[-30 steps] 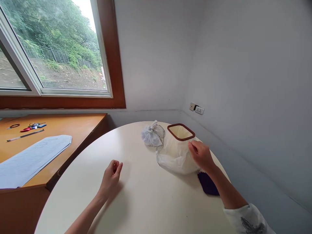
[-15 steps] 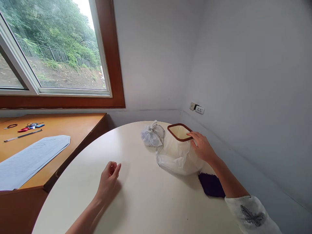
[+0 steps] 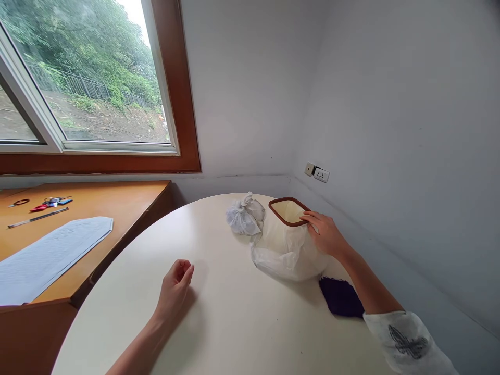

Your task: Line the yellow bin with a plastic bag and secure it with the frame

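A small cream bin with a brown rim (image 3: 279, 201) stands at the far right part of the white table, with a white plastic bag (image 3: 287, 263) hanging around its outside. My right hand (image 3: 327, 234) is closed on the near right edge of the rim, its fingers over the edge and thumb outside. Left of the bin sits a knotted white plastic bag (image 3: 244, 216), full of something I cannot make out. Curled into a loose fist, my left hand (image 3: 176, 281) rests at the left of the table with nothing visible in it. A dark purple cloth (image 3: 340, 298) lies below my right forearm.
The round white table (image 3: 234, 317) meets the wall corner, where a socket (image 3: 321, 174) is mounted. To the left, a brown desk (image 3: 128, 208) holds sheets of paper (image 3: 66, 250), a pen (image 3: 38, 217), keys (image 3: 52, 202) and a dark loop (image 3: 19, 202). A window is above it.
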A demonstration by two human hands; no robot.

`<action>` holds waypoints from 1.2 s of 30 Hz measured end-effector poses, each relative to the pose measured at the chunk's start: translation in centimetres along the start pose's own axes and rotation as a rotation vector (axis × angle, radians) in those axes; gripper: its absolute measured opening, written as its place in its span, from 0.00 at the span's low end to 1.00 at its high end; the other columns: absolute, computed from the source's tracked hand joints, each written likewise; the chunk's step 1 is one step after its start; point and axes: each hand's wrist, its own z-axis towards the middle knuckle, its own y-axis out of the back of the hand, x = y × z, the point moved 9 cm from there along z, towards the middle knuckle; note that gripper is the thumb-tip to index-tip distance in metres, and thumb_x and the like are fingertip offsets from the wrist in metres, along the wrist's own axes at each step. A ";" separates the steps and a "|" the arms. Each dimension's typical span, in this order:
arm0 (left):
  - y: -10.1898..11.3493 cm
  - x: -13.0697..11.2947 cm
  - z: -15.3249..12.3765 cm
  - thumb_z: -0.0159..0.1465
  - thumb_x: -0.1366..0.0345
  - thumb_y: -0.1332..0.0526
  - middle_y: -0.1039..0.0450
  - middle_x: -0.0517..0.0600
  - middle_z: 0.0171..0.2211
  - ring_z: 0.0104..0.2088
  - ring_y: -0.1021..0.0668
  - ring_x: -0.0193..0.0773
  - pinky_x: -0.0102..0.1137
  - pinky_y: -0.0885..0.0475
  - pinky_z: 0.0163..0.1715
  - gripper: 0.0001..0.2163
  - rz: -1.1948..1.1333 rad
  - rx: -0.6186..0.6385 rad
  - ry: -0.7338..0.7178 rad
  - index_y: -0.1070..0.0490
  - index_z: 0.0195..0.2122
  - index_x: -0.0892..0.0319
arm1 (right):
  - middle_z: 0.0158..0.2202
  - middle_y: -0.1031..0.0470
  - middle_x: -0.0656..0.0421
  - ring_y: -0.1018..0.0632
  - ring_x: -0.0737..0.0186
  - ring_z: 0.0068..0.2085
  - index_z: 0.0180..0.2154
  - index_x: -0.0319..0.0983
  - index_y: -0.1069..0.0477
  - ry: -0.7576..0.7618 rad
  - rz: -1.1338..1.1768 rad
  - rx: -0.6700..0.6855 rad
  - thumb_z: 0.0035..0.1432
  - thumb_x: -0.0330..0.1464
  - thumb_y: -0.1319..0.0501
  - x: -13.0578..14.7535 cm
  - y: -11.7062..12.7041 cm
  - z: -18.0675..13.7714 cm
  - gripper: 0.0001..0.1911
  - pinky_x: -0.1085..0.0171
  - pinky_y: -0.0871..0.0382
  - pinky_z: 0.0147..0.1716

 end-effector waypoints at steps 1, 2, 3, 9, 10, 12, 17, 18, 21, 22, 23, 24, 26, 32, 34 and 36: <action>0.0 0.0 0.0 0.59 0.54 0.45 0.44 0.42 0.21 0.23 0.39 0.32 0.27 0.42 0.23 0.13 -0.003 0.000 -0.003 0.43 0.25 0.56 | 0.55 0.34 0.58 0.35 0.57 0.56 0.50 0.44 0.33 0.002 0.003 0.007 0.60 0.31 0.54 0.0 0.0 0.0 0.19 0.50 0.45 0.56; 0.0 0.0 0.0 0.58 0.55 0.45 0.44 0.42 0.22 0.23 0.39 0.33 0.27 0.42 0.24 0.12 -0.008 0.000 -0.006 0.43 0.25 0.56 | 0.55 0.34 0.58 0.35 0.57 0.56 0.50 0.44 0.33 0.001 0.008 0.015 0.61 0.32 0.54 0.0 0.0 -0.1 0.19 0.50 0.45 0.56; 0.0 0.1 0.1 0.58 0.56 0.45 0.44 0.42 0.22 0.24 0.39 0.33 0.27 0.42 0.24 0.12 -0.012 0.002 -0.009 0.43 0.25 0.56 | 0.56 0.34 0.58 0.35 0.56 0.56 0.51 0.44 0.34 -0.003 0.016 0.025 0.61 0.32 0.54 0.0 0.0 -0.1 0.18 0.50 0.44 0.56; -0.1 0.5 0.1 0.57 0.58 0.43 0.42 0.42 0.23 0.25 0.38 0.33 0.27 0.41 0.25 0.11 -0.006 0.024 0.013 0.42 0.24 0.57 | 0.57 0.37 0.58 0.37 0.55 0.58 0.51 0.46 0.35 -0.042 0.097 0.095 0.63 0.37 0.54 0.0 -0.1 -0.4 0.18 0.52 0.40 0.54; -0.1 0.6 0.1 0.57 0.59 0.43 0.42 0.42 0.23 0.25 0.38 0.33 0.27 0.42 0.25 0.11 -0.005 0.028 0.018 0.42 0.24 0.57 | 0.58 0.37 0.58 0.38 0.55 0.58 0.51 0.45 0.35 -0.045 0.111 0.109 0.63 0.38 0.54 0.1 -0.1 -0.5 0.18 0.52 0.40 0.55; -0.2 0.6 0.1 0.57 0.59 0.43 0.42 0.42 0.23 0.25 0.38 0.32 0.27 0.42 0.25 0.11 -0.010 0.034 0.020 0.42 0.24 0.57 | 0.58 0.38 0.57 0.39 0.55 0.59 0.51 0.45 0.36 -0.055 0.137 0.143 0.63 0.39 0.54 0.1 -0.3 -0.5 0.18 0.52 0.41 0.55; -0.2 0.9 0.2 0.56 0.60 0.42 0.41 0.42 0.23 0.25 0.37 0.33 0.26 0.42 0.25 0.11 -0.040 0.021 -0.002 0.42 0.23 0.57 | 0.56 0.36 0.57 0.35 0.55 0.56 0.50 0.45 0.36 -0.053 0.165 0.167 0.63 0.38 0.53 0.5 -0.2 -0.3 0.16 0.54 0.38 0.52; -0.1 1.0 0.3 0.56 0.60 0.42 0.41 0.42 0.23 0.25 0.37 0.33 0.26 0.42 0.25 0.11 -0.045 0.016 -0.007 0.43 0.23 0.57 | 0.55 0.34 0.57 0.33 0.55 0.54 0.49 0.44 0.35 -0.035 0.168 0.164 0.63 0.37 0.53 0.7 -0.2 -0.2 0.16 0.55 0.37 0.51; -0.1 1.2 0.3 0.56 0.60 0.41 0.42 0.42 0.24 0.25 0.38 0.32 0.26 0.43 0.25 0.12 -0.057 0.013 -0.023 0.44 0.23 0.57 | 0.50 0.30 0.57 0.28 0.58 0.47 0.45 0.44 0.33 0.025 0.176 0.152 0.63 0.35 0.53 1.3 0.0 -0.1 0.13 0.57 0.34 0.45; -0.1 1.2 0.3 0.56 0.60 0.41 0.42 0.42 0.24 0.25 0.38 0.32 0.26 0.43 0.25 0.12 -0.060 0.014 -0.027 0.44 0.22 0.57 | 0.48 0.30 0.57 0.28 0.58 0.46 0.44 0.44 0.33 0.038 0.178 0.143 0.63 0.35 0.52 1.5 0.1 -0.2 0.13 0.58 0.34 0.44; -0.1 1.2 0.3 0.56 0.60 0.41 0.42 0.42 0.24 0.25 0.38 0.32 0.26 0.43 0.25 0.12 -0.062 0.014 -0.029 0.45 0.22 0.57 | 0.47 0.29 0.57 0.27 0.59 0.44 0.43 0.43 0.32 0.046 0.181 0.138 0.63 0.35 0.52 1.7 0.2 -0.2 0.13 0.58 0.33 0.43; -0.1 1.3 0.3 0.56 0.60 0.41 0.42 0.42 0.24 0.25 0.39 0.32 0.26 0.43 0.25 0.13 -0.064 0.015 -0.029 0.45 0.22 0.57 | 0.46 0.29 0.57 0.27 0.59 0.44 0.43 0.43 0.32 0.050 0.183 0.135 0.63 0.35 0.52 1.9 0.3 -0.3 0.13 0.58 0.33 0.42; -0.2 1.2 0.3 0.56 0.60 0.41 0.42 0.42 0.24 0.25 0.39 0.32 0.26 0.43 0.25 0.13 -0.071 0.016 -0.029 0.45 0.22 0.57 | 0.44 0.28 0.57 0.27 0.60 0.42 0.42 0.43 0.32 0.056 0.192 0.143 0.63 0.34 0.52 2.4 0.5 -0.6 0.12 0.58 0.33 0.41; -0.3 0.8 0.1 0.57 0.58 0.40 0.45 0.42 0.23 0.24 0.41 0.32 0.27 0.44 0.25 0.15 -0.087 0.020 -0.046 0.46 0.22 0.57 | 0.42 0.28 0.58 0.27 0.60 0.41 0.41 0.43 0.32 0.050 0.234 0.204 0.62 0.33 0.50 4.1 0.9 -2.0 0.10 0.59 0.32 0.39; -0.3 0.5 0.1 0.57 0.57 0.40 0.45 0.42 0.22 0.24 0.40 0.32 0.27 0.43 0.25 0.16 -0.086 0.017 -0.060 0.47 0.21 0.57 | 0.41 0.28 0.58 0.27 0.60 0.41 0.41 0.43 0.32 0.072 0.245 0.212 0.62 0.33 0.50 4.7 1.1 -2.5 0.09 0.59 0.31 0.39; -0.3 0.1 0.0 0.57 0.56 0.40 0.45 0.42 0.22 0.24 0.40 0.31 0.27 0.41 0.24 0.17 -0.077 0.008 -0.070 0.47 0.21 0.57 | 0.40 0.28 0.58 0.27 0.60 0.41 0.41 0.43 0.32 0.119 0.254 0.200 0.62 0.32 0.49 5.6 1.3 -3.0 0.09 0.59 0.31 0.39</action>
